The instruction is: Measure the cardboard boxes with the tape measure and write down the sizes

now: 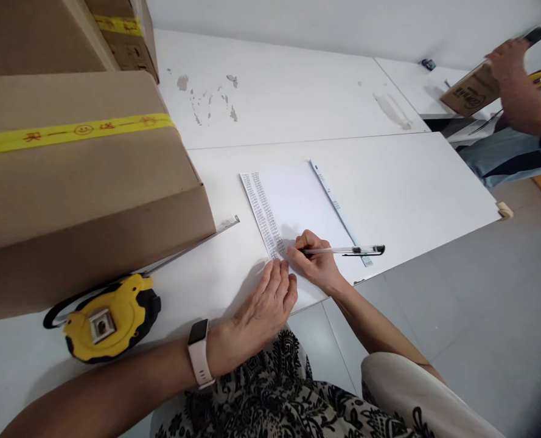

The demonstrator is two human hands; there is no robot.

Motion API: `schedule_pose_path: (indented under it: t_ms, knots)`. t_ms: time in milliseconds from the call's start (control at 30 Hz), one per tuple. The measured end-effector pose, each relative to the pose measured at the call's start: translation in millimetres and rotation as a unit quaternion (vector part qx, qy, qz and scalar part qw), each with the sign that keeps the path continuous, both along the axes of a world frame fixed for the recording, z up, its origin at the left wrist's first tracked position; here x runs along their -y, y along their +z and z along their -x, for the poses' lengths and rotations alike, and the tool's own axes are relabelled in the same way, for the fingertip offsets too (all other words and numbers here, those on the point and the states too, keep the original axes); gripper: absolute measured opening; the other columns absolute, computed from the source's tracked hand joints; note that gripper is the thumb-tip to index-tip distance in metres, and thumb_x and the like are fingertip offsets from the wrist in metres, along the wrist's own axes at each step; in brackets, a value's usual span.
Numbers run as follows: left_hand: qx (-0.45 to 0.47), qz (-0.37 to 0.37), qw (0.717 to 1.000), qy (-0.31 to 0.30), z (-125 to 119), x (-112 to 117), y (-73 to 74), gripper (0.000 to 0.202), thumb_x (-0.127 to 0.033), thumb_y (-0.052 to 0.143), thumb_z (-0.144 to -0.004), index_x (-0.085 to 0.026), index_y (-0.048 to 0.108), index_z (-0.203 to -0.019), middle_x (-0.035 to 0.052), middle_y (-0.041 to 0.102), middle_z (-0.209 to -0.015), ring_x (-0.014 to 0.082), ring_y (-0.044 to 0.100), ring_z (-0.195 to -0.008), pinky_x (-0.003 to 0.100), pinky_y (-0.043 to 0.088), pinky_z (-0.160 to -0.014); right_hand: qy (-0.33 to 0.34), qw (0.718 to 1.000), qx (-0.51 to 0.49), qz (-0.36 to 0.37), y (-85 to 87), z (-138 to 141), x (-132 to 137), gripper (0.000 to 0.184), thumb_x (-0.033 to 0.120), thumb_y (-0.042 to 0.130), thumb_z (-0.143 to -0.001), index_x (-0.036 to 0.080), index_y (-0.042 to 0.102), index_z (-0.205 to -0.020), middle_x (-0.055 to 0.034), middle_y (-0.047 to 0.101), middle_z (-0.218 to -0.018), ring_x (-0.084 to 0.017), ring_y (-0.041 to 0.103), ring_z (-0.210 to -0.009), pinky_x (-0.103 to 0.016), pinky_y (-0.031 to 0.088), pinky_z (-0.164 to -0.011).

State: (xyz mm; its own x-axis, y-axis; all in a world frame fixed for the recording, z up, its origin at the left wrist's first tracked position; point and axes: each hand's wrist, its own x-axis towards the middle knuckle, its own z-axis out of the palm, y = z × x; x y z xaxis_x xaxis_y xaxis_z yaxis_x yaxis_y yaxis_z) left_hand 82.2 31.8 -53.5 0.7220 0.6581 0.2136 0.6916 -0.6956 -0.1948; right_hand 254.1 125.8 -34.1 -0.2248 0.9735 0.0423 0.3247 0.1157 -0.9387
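Note:
A white sheet of paper (297,194) lies on the white table, with rows of small handwriting along its left side. My right hand (314,261) is closed around a pen (347,250) with a clear barrel and black cap end; its tip is hidden by my fingers, close to the lower end of the writing. My left hand (270,295) rests flat, fingers stretched out, on the near left edge of the sheet. A pale blue strip (338,210) with printed marks runs along the sheet's right side.
Large cardboard boxes (83,188) with yellow printed tape fill the left. A yellow and black tape measure (110,319) stands before them, its blade (197,246) drawn out along the box. At right, another person's hand (510,61) holds a cardboard piece (473,91). The table (416,194) ends at right.

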Motion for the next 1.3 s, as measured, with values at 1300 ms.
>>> schedule_pose_path:
  t_ms: [1300]
  knots:
    - [-0.01,-0.021,1.0,0.002,-0.4,-0.6,0.1,0.076,-0.047,0.057,-0.092,0.004,0.047,-0.146,0.0342,0.052,-0.15,0.0452,0.05,-0.141,0.061,0.017,-0.128,-0.004,1.0,-0.01,-0.005,-1.4,-1.0,-0.8,0.03,0.023,0.065,-0.085,0.024,0.04,-0.068,0.0074,0.039,-0.059,-0.01,0.033,-0.054,-0.028,0.027,-0.052]
